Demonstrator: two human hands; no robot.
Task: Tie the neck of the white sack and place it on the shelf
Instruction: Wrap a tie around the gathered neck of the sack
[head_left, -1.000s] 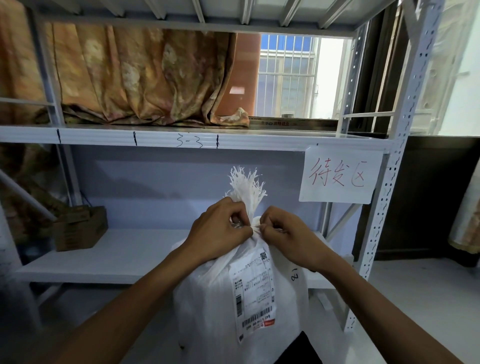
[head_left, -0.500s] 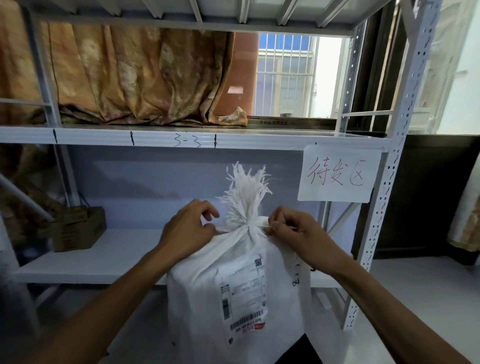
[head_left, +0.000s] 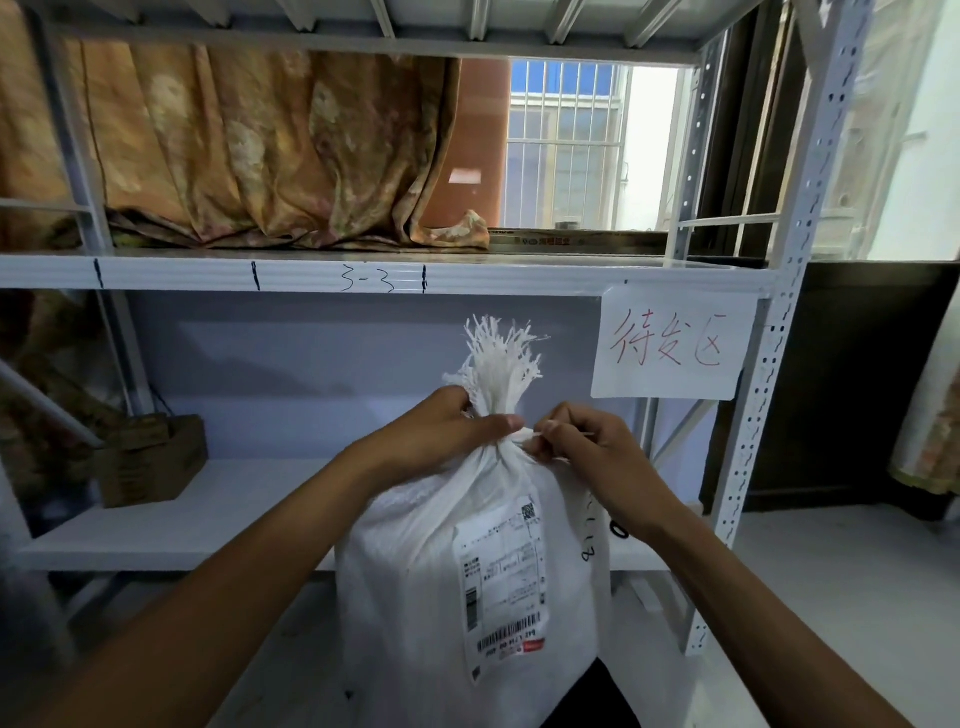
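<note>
While standing upright in front of the lower shelf (head_left: 208, 514), meets both grips at its gathered neck: white sack (head_left: 415, 597). Curls the left grip (head_left: 431, 441) round that neck below the frayed tuft (head_left: 498, 358); pinches a thin tie (head_left: 527, 435) with the right grip (head_left: 597, 457), against the neck's right side.

The sack (head_left: 415, 597) was cut off at its bottom by the lower edge of the frame, as were both forearms. At centre, the left hand (head_left: 441, 436) gripped the neck (head_left: 498, 395), its fingertips hidden behind it. The right hand (head_left: 597, 457) pinched at the neck; whether it held a tie or cloth was too small to tell. The label (head_left: 501, 582) had print too small to read. At left, the box (head_left: 150, 457) was blurred.
</note>
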